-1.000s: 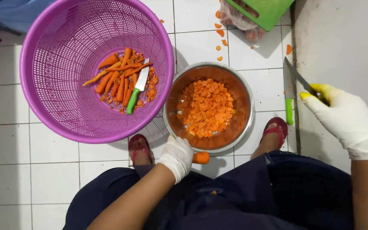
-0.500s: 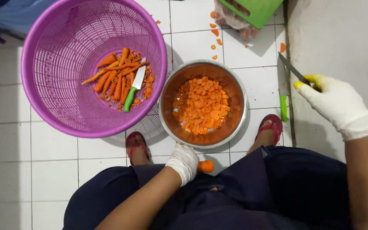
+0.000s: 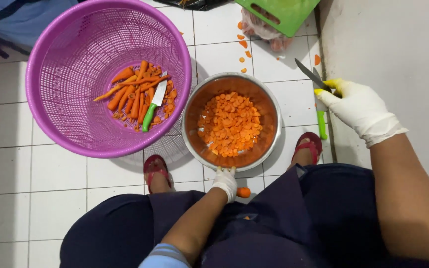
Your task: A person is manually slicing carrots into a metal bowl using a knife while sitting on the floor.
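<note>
Carrots are what the work in hand turns on, and most of them look dealt with. The round purple perforated plastic basket (image 3: pixel 75 89) stands at the left on the white tiled floor (image 3: pixel 40 168), holding only a small heap of whole peeled orange carrots (image 3: pixel 132 94) with a green-handled knife (image 3: pixel 153 102) lying on them; these I judge still uncut. Just beside it, the round steel bowl (image 3: pixel 274 124) carries a good bed of thin orange carrot slices (image 3: pixel 229 124), the finished share. The gloved right hand (image 3: pixel 358 109) is closed round a dark-bladed knife (image 3: pixel 310 74), raised clear of the bowl. The gloved left hand (image 3: pixel 226 181) pinches a short carrot stub (image 3: pixel 244 192) at the bowl's near rim. Stray slices lie near a green cutting board (image 3: pixel 294 12).
</note>
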